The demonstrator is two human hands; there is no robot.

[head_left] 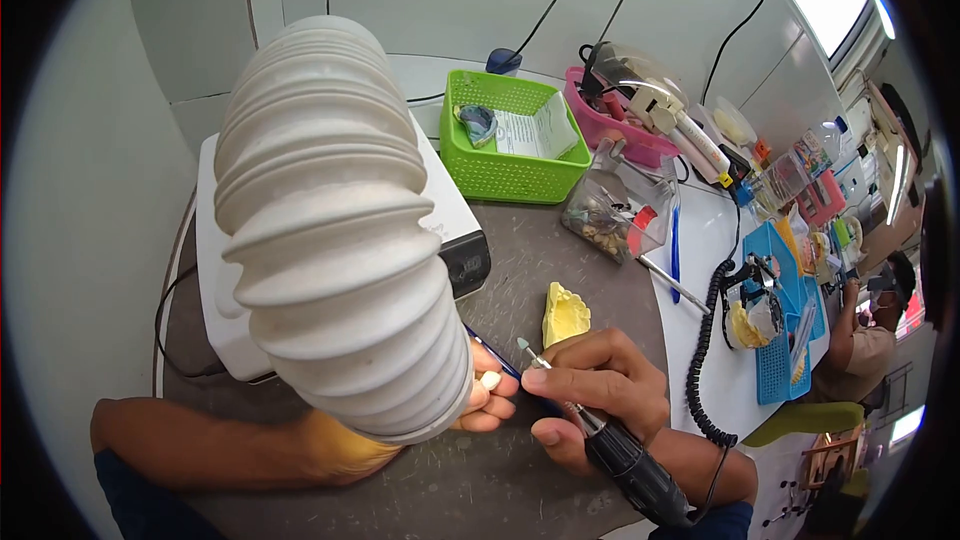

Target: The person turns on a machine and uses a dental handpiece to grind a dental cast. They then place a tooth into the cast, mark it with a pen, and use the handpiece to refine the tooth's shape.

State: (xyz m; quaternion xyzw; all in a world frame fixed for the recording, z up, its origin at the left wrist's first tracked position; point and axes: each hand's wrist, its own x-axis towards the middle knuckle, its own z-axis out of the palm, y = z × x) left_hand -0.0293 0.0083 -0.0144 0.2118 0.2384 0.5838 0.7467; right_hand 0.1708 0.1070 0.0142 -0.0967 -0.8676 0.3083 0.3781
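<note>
My right hand is closed around a black and silver rotary handpiece, its pale green grinding tip pointing up and left. Close by, the fingertips of my left hand grip a small cream-white piece shaped like a dental crown. Much of that hand is hidden behind the ribbed white suction hose. A thin dark blue stick, like a pen, slants between the two hands. Just beyond my right hand, a yellow dental cast rests on the grey mat.
The hose rises from a white machine at left. Along the back stand a green basket, a pink basket and a clear box. A coiled black cord runs at right. Further off sits another person.
</note>
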